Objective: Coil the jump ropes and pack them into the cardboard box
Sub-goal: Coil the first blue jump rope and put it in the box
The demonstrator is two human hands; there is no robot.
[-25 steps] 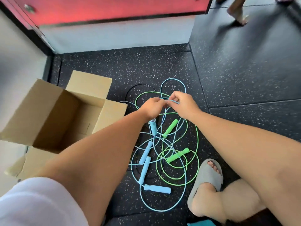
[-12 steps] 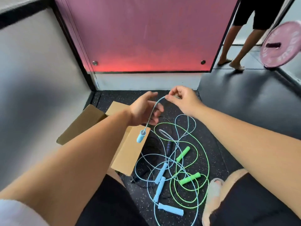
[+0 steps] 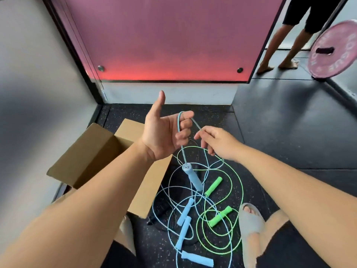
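On the floor beside the cardboard box, ropes lie tangled. The left hand hooks a blue jump rope over curled fingers; the right hand pinches it. Coiling seems barely started; next, wind another loop.

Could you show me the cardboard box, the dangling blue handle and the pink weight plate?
cardboard box (image 3: pixel 92 151), head view, on its tan outer wall.
dangling blue handle (image 3: pixel 193 178), head view, middle of the grip.
pink weight plate (image 3: pixel 340 45), head view, on its flat face.
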